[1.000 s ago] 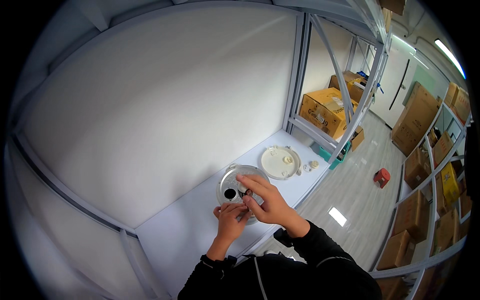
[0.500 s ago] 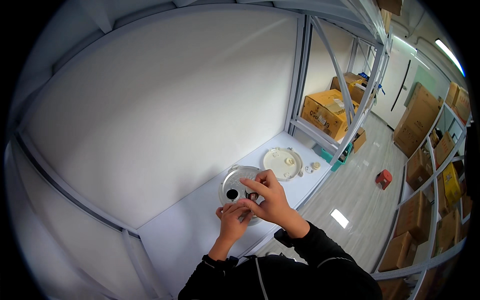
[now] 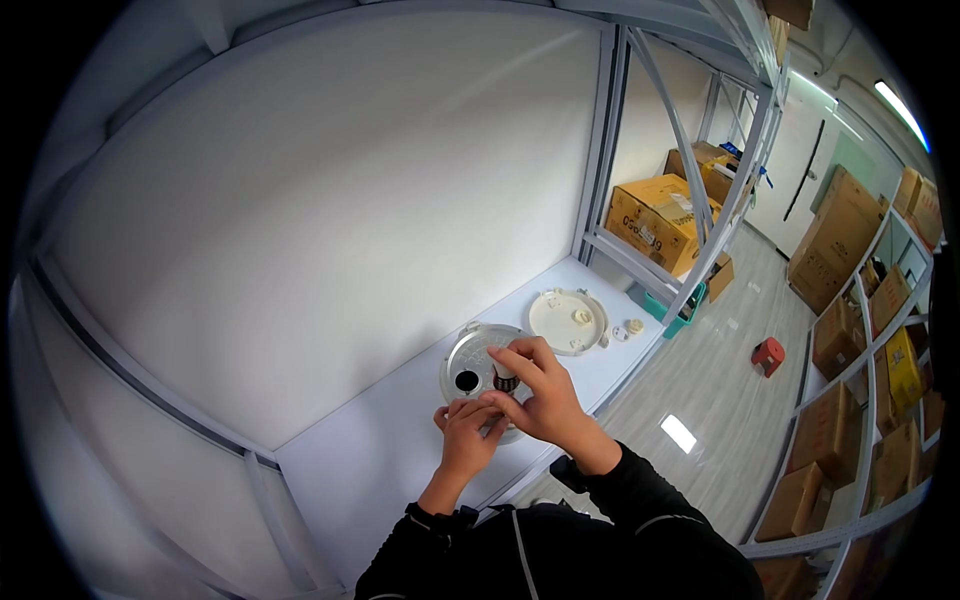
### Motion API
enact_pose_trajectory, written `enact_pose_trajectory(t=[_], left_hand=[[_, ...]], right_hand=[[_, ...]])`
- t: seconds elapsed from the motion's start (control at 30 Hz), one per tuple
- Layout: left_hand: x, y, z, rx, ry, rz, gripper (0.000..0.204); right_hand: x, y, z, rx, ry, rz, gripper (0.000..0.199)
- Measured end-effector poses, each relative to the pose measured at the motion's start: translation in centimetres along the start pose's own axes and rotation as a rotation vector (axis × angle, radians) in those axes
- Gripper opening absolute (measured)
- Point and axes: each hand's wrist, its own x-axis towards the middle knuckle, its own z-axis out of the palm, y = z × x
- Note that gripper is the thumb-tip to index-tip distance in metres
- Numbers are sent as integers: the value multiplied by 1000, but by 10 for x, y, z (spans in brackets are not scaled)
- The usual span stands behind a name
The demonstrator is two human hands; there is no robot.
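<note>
right hand (image 3: 537, 392): fingers curled, pinching a small dark cylindrical part (image 3: 505, 381) between thumb and fingertips; closed on it. Knuckles cover most of the part, only its dark lower end shows.
left hand (image 3: 468, 425): just below and left of the pinch, fingertips bunched up against the right hand's fingers at the near rim of the disc. Cannot tell if it grips anything, the fingertips are hidden by the right hand.
dark part: sits at the grip itself, upright, right over the middle of the silver disc; whether it touches the disc is not clear.
silver disc (image 3: 472, 352): round metal plate, lies flat on the shelf directly under the grip, extends away and to the left of it. Small tabs on its far rim.
round hole (image 3: 467, 380): dark opening in the disc, just left of the pinch.
white disc (image 3: 566, 320): round cream plastic plate, beyond the grip and to its right, close beside the silver disc's rim. A small cream knob sits on it.
small white bits (image 3: 627, 328): further right of the white disc, near the shelf edge, well apart from the grip.
white shelf (image 3: 370, 460): surface under both hands and both discs.
cardboard boxes (image 3: 655, 213): far beyond the grip, upper right, on the next rack.
red stool (image 3: 767, 355): on the floor, well right of the grip.
</note>
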Motion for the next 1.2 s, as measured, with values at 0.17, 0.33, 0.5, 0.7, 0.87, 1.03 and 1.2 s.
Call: enact_pose_trajectory(t=[0.17,0.33,0.5,0.7,0.87,1.03,1.2], left_hand=[[-1,-4,1,22,-34,4,19],[-2,-4,-1,22,-31,10,18],[-4,-6,-2,13,-18,33,18],[4,-5,-19,91,27,110,19],[5,-23,-28,107,-29,181,19],[5,-21,-28,71,-46,106,14],[3,-22,-21,69,-30,96,15]], right_hand=[[7,-8,-5,109,-85,-7,78],[1,-4,-3,141,-102,33,79],[0,-4,-5,276,102,60,77],[-9,5,-11,270,300,33,74],[-20,11,-10,239,417,8,74],[-31,10,-12,297,450,75,75],[-40,14,-16,284,446,96,74]])
